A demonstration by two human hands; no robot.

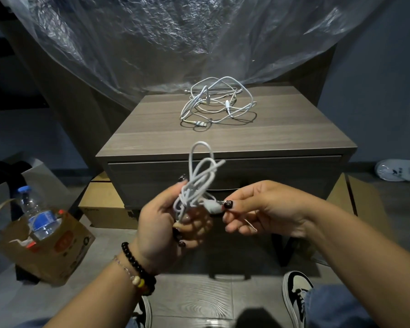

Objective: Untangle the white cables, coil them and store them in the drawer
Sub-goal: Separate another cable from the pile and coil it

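Two lots of white cable show. One is a loose bundle (200,183) held in the air in front of the nightstand (225,138); the other is a tangled pile (219,102) lying on the nightstand's top toward the back, where the number of separate cables cannot be told, though at least two plugs show among the loops.

The left hand (161,223) grips the bundle low down, fingers curled around its gathered strands. The right hand (258,207) pinches the bundle's white plug (212,206) between thumb and forefinger. The plug lies roughly level, its long axis running left to right between the hands. The bundle's loops stand upright above the left hand, the tallest loop pointing up and reaching the edge of the nightstand's top.

The one drawer (225,171) is closed, and the hands and bundle hang directly before its front. Crumpled clear plastic sheeting (175,31) hangs behind. On the floor at left, a cardboard box (50,247) holds one water bottle (37,214).
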